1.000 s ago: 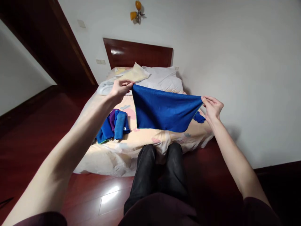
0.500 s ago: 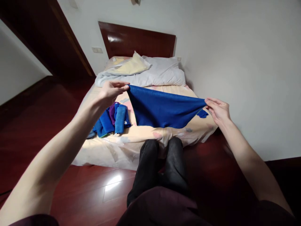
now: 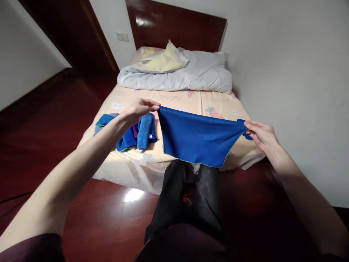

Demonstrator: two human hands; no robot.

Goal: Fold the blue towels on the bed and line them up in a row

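A blue cloth [image 3: 200, 138] with a thin green edge hangs stretched above the near end of the bed. My left hand [image 3: 141, 109] pinches its upper left corner. At the upper right corner, my right hand [image 3: 261, 134] grips it between thumb and fingers. Below and left of the cloth lie several folded blue towels [image 3: 144, 131], with a bit of purple among them, partly hidden by my left forearm. Another blue cloth piece [image 3: 247, 137] lies on the bed behind my right hand, mostly covered by it.
The bed [image 3: 109, 163] has a patterned cream sheet. A rolled grey-white quilt [image 3: 208, 74] and a pale yellow pillow [image 3: 166, 60] lie toward the dark wooden headboard [image 3: 177, 27]. My legs stand against the bed's front edge; a wall rises on the right.
The cloth's lower edge now hangs further down, showing more of its green border. Both hands still hold its corners. The camera view has tilted downward, and the bed appears shifted.
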